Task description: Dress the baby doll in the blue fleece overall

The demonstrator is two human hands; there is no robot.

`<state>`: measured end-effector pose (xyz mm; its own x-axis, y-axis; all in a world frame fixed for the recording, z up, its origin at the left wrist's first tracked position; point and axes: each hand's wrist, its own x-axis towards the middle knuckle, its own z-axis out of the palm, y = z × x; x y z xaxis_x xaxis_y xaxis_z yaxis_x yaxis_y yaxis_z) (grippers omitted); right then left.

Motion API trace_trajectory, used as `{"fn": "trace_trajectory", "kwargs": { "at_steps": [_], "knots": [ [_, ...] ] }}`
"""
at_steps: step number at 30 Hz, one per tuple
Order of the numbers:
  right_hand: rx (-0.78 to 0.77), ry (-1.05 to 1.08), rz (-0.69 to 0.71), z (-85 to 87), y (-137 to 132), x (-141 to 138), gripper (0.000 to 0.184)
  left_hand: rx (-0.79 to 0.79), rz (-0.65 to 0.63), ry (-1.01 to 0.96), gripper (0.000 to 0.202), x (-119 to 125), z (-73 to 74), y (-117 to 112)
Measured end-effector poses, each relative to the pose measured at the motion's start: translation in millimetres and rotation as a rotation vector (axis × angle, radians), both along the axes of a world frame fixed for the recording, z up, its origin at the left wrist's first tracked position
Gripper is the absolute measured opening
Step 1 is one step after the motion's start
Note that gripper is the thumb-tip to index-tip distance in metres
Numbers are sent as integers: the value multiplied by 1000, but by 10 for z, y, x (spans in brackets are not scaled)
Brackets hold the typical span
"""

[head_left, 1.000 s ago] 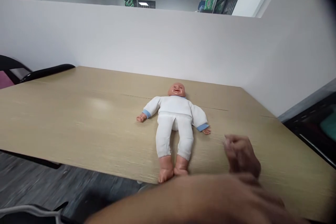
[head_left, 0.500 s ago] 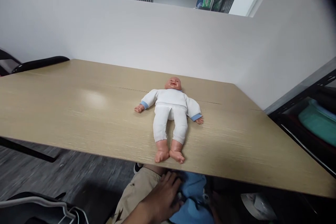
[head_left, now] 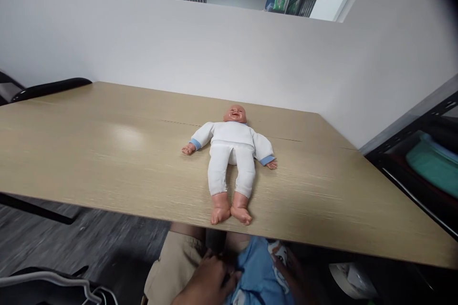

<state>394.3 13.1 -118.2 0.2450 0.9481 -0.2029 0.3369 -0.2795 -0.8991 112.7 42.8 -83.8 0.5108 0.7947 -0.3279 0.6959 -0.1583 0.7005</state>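
Note:
A baby doll (head_left: 233, 143) in a white top and white trousers with blue cuffs lies face up on the wooden table (head_left: 107, 162). Below the table edge, over my lap, is a crumpled blue printed cloth garment (head_left: 259, 271) with a white patterned patch. My left hand (head_left: 213, 276) has its fingers curled and its thumb against the left side of the garment. In shadow on the other side, my right hand (head_left: 291, 271) grips the garment near the patterned patch. The undersides of both hands are hidden.
A white wall (head_left: 200, 52) rises behind the table. To the right stands a black shelf (head_left: 422, 190) holding green cloth (head_left: 432, 162). A black chair with grey trim (head_left: 46, 283) is at the lower left. Under the table lies a white item (head_left: 350, 279).
My left hand has shifted down and slightly left, its fingers more curled. The blue garment has turned so its printed patch shows, with my right hand beside it. The doll stays in place.

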Motion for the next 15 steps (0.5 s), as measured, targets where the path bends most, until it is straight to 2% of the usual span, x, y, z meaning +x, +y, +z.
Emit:
{"fn": "trace_trajectory", "kwargs": {
  "at_steps": [3,4,6,8,9,11,13,15],
  "knots": [
    [18,17,27,263,-12,-235,59,67,119,-58,43,-99,150,-8],
    [55,-11,103,370,-8,-308,54,74,150,-118,41,-146,263,15],
    [154,-86,347,594,27,-431,39,19,137,-262,34,-261,587,81],
    [249,-69,629,802,104,-515,34,-51,45,-425,29,-386,983,142],
    [278,-42,737,893,156,-546,36,-83,-25,-506,33,-441,1178,162],
    [320,1,888,1059,268,-590,40,-127,-135,-640,27,-521,1505,187],
    [369,12,959,1236,369,-626,44,-110,-197,-714,24,-552,1710,224],
    [439,26,970,1468,433,-659,48,-32,-239,-760,25,-540,1796,317]
  ]
}}
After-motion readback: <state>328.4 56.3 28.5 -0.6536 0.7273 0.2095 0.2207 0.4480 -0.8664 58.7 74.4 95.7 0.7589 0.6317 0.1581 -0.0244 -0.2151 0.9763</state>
